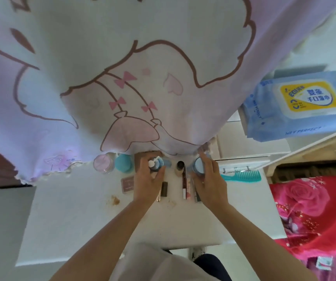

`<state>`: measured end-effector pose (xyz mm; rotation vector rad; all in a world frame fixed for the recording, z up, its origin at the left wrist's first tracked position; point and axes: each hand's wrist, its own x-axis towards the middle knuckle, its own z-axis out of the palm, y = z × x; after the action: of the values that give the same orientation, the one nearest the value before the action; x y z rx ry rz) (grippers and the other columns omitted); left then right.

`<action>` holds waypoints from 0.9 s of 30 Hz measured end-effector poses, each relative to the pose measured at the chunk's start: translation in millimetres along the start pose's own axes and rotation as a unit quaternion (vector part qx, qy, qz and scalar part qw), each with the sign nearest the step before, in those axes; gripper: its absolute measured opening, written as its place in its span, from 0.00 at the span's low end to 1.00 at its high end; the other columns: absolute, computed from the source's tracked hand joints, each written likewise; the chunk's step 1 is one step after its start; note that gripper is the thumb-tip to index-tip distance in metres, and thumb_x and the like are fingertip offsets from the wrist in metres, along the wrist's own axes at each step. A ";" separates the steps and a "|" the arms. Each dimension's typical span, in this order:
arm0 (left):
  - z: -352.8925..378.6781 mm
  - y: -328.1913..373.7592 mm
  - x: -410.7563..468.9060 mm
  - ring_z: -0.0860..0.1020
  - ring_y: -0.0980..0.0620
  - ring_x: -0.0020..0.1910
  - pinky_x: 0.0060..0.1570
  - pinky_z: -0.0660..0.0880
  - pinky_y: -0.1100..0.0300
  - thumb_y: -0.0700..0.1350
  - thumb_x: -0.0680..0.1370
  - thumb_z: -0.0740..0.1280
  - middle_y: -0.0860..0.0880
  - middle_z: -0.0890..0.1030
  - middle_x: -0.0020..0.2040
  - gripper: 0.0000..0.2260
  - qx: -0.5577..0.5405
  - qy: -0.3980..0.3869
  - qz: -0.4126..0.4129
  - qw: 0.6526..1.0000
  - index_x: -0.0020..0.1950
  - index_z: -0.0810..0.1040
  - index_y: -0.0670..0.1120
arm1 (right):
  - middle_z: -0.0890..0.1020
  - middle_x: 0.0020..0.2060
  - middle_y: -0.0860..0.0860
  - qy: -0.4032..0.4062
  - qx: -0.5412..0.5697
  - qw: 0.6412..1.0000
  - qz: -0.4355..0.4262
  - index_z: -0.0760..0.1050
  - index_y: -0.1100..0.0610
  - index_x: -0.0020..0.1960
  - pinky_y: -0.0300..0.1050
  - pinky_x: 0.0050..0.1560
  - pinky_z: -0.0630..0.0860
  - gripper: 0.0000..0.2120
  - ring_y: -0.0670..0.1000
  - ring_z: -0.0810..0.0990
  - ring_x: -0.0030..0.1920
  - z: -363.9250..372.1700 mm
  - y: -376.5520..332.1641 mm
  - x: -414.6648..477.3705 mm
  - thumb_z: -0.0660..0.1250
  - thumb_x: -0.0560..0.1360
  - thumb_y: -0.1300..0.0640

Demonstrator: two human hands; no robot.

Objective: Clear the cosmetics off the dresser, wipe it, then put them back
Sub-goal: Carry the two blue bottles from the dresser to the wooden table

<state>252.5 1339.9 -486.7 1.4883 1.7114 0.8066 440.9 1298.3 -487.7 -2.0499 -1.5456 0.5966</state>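
On the white dresser point(82, 220), cosmetics stand in a row along the back edge. My left hand point(148, 181) grips a blue pump bottle point(155, 164) with a white nozzle. My right hand point(208, 179) grips a round light-blue jar point(198, 165). Between them stands a small dark-capped bottle point(180, 166). A pink jar point(103, 164) and a teal jar point(125, 163) stand to the left. A pink compact point(127, 184), a dark lipstick point(164, 188) and slim tubes point(185, 186) lie flat in front.
A cartoon-print cloth point(122, 78) hangs over the back of the dresser. A teal comb point(244, 176) lies at the right. A blue wet-wipes pack point(296, 106) sits on a shelf to the right. Brown stains point(115, 199) mark the top. A red floral blanket point(315, 216) lies at right.
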 end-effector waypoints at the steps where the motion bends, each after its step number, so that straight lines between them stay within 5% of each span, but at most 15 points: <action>1: -7.7 5.5 -5.4 0.79 0.59 0.42 0.39 0.73 0.72 0.48 0.75 0.73 0.57 0.79 0.45 0.15 -0.006 0.017 0.006 1.000 0.55 0.69 0.55 | 0.70 0.69 0.54 -0.001 0.009 1.000 -0.017 0.51 0.35 0.72 0.43 0.43 0.80 0.28 0.54 0.80 0.54 -4.7 -1.8 -2.4 0.64 0.80 0.47; 4: -29.7 21.2 -26.5 0.81 0.64 0.42 0.40 0.74 0.73 0.48 0.72 0.76 0.64 0.79 0.44 0.19 -0.017 0.080 0.017 0.996 0.55 0.70 0.58 | 0.71 0.67 0.54 0.005 0.035 0.997 -0.066 0.50 0.37 0.75 0.42 0.43 0.77 0.33 0.50 0.78 0.51 -19.6 -12.2 -6.8 0.66 0.78 0.45; 9: -66.8 33.9 -89.8 0.82 0.61 0.38 0.40 0.77 0.63 0.49 0.69 0.77 0.62 0.80 0.43 0.22 -0.016 0.240 -0.053 0.969 0.58 0.71 0.57 | 0.73 0.68 0.57 0.022 0.128 0.974 -0.183 0.56 0.54 0.78 0.46 0.55 0.75 0.38 0.50 0.71 0.63 -22.3 -45.1 -18.6 0.72 0.75 0.51; 13: -103.1 25.2 -153.3 0.82 0.63 0.38 0.36 0.78 0.65 0.46 0.69 0.77 0.63 0.79 0.45 0.23 0.002 0.301 -0.084 0.950 0.58 0.71 0.58 | 0.70 0.68 0.55 -0.037 0.190 0.950 -0.245 0.54 0.49 0.78 0.49 0.50 0.80 0.36 0.54 0.76 0.62 0.0 -81.5 -41.5 0.69 0.77 0.48; 18: -192.8 -1.7 -249.5 0.81 0.58 0.37 0.32 0.76 0.58 0.44 0.69 0.76 0.57 0.80 0.42 0.21 0.049 0.419 -0.135 0.896 0.55 0.71 0.59 | 0.73 0.62 0.52 -0.125 0.240 0.904 -0.330 0.54 0.51 0.78 0.26 0.44 0.71 0.36 0.45 0.75 0.50 31.1 -162.3 -114.2 0.69 0.77 0.48; 22: -265.8 -31.7 -324.9 0.81 0.58 0.39 0.35 0.80 0.53 0.44 0.69 0.76 0.60 0.79 0.43 0.20 0.033 0.500 -0.161 0.850 0.56 0.72 0.57 | 0.74 0.61 0.51 -0.156 0.246 0.859 -0.421 0.57 0.53 0.78 0.38 0.45 0.74 0.36 0.48 0.77 0.57 66.0 -233.6 -186.9 0.71 0.77 0.49; 27: -355.5 -86.8 -435.1 0.81 0.60 0.40 0.38 0.77 0.62 0.44 0.70 0.77 0.58 0.80 0.45 0.20 0.014 0.577 -0.176 0.797 0.56 0.72 0.57 | 0.74 0.64 0.49 -0.211 0.277 0.817 -0.460 0.59 0.52 0.77 0.41 0.51 0.77 0.34 0.48 0.76 0.63 130.3 -326.2 -307.5 0.71 0.77 0.50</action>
<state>-59.1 896.7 -314.0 0.5433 2.7344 1.6544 38.0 1093.4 -370.9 -0.6059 -2.0346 0.9641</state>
